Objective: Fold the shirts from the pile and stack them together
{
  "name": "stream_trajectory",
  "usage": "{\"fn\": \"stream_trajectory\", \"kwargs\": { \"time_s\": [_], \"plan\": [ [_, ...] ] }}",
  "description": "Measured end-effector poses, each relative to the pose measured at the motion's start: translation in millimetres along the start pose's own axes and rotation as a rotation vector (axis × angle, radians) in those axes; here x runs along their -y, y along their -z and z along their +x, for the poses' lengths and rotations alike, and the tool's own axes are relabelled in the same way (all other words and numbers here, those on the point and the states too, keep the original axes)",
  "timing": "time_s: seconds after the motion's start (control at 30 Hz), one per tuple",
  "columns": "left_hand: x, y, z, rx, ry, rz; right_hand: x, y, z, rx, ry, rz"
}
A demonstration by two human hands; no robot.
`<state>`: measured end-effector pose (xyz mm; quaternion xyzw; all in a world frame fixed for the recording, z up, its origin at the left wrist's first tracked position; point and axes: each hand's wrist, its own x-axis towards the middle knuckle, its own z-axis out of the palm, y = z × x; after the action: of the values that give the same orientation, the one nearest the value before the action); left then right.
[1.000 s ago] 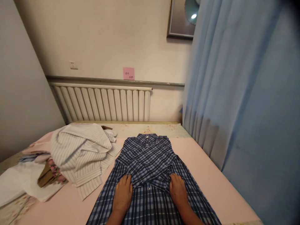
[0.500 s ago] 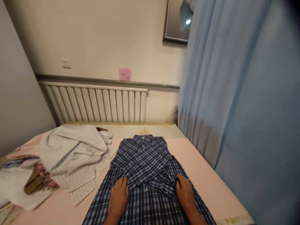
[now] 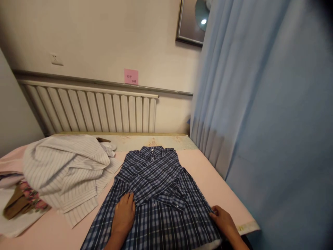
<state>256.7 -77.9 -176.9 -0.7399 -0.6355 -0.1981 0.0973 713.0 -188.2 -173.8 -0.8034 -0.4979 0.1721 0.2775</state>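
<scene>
A blue plaid button-up shirt (image 3: 166,227) lies spread on the pink cover, collar toward the wall, both sleeves folded across its front. My left hand (image 3: 124,211) is on the shirt's left side, closed, its bent fingers on the cloth beside the folded sleeve; the thumb is hidden. My right hand (image 3: 223,220) pinches the shirt's right edge near the hem, thumb and fingers together. A pale underside shows at the hem close to my right hand.
A heap of clothes lies to the left, with a white striped garment (image 3: 65,166) on top and a brown cloth (image 3: 18,203) below. The pink cover (image 3: 205,173) lies under the shirt. A blue curtain (image 3: 260,139) hangs at the right; a radiator (image 3: 104,109) stands behind.
My right hand has moved from the folded sleeve cuff outward and down to the shirt's right edge. My left hand stays by the left sleeve. The view has shifted to the right.
</scene>
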Motion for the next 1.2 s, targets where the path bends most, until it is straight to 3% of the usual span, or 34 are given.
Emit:
{"fn": "stream_trajectory", "kwargs": {
  "time_s": [0.1,0.27,0.37,0.5,0.63,0.73,0.87,0.97,1.03,1.2],
  "plan": [
    [1,-2.3,0,0.001,-0.018,0.006,7,1,-5,0.077,-0.017,0.131],
    [2,-3.0,1,-0.001,-0.013,0.005,15,2,-15,0.235,-0.164,0.707],
    [2,-2.2,1,0.006,-0.012,-0.004,33,9,-22,0.269,-0.221,0.915],
    [2,-1.8,1,0.002,-0.016,-0.023,84,25,-23,0.302,-0.174,1.003],
    [4,-4.7,0,0.004,-0.009,-0.046,157,27,-22,0.363,-0.041,1.072],
    [5,-7.7,-1,-0.002,-0.004,-0.049,211,2,-32,0.439,0.101,0.920],
    [7,-9.3,-1,-0.010,-0.013,-0.063,253,-67,-63,0.452,0.314,0.424],
    [6,-8.9,-1,-0.006,-0.012,-0.057,254,-115,-88,0.520,0.352,0.161],
    [6,-8.2,-1,-0.005,-0.009,-0.050,245,-132,-100,0.529,0.329,0.076],
    [5,-7.3,-1,-0.013,-0.016,-0.046,224,-131,-115,0.482,0.423,-0.115]
  ]
}}
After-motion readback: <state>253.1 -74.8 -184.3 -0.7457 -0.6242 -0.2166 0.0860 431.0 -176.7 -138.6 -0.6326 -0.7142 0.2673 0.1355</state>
